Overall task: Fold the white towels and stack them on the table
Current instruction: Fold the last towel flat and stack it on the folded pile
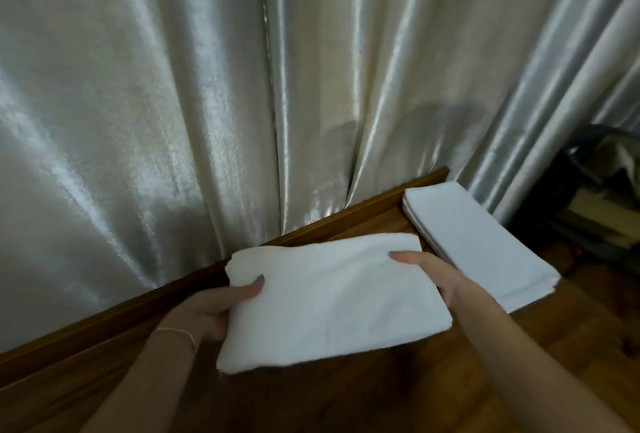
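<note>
Two hands on one towel, and we go left to right. Left hand [221,308] is clamped on the near-left edge of the towel [329,297], thumb on top, fingers hidden underneath. A thin bracelet [176,330] shows at that wrist. The towel itself is already folded into a thick rectangle and sits in mid-frame over the worktop [346,398]; whether its underside rests on the wood or is just clear of it, I cannot tell. Right hand [436,276] pinches the far-right edge, thumb on top again, so the hands are well apart with the cloth between them.

Further right, the stack [481,245] lies along the worktop's right side: several folded white towels, layered edges showing at its near-left side, the towel's right corner just beside it.

By my reading this towel is folded and what is left is to lay it on the stack. No unfolded towels are in view, so how many remain I cannot say.

Room to move: bare wood in front and to the left. At the back, a raised wooden lip meets the curtain [207,103], which hangs right against it. The stack's near-right corner looks close to the worktop's right edge, with dark clutter beyond.
</note>
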